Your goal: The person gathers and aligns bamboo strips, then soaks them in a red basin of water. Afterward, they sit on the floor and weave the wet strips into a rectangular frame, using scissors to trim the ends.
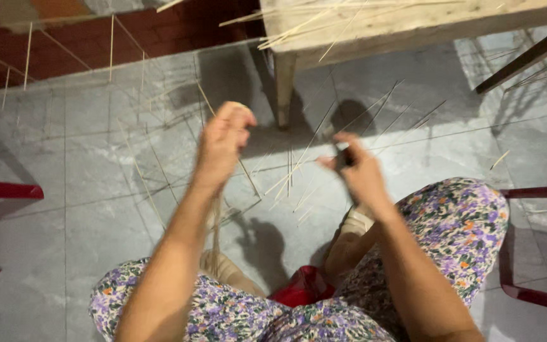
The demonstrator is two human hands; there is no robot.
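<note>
The left hand (pixel 223 142) is closed on thin strips (pixel 215 221) hanging toward 6 o'clock; the right hand (pixel 356 171), at its 3 o'clock, pinches a small dark tool (pixel 347 157).

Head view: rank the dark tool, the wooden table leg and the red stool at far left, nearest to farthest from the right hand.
From the right hand:
1. Dark tool, held in its fingers.
2. Wooden table leg, up and to the left, past the scattered sticks.
3. Red stool, at the far left edge, beyond the left hand.
</note>
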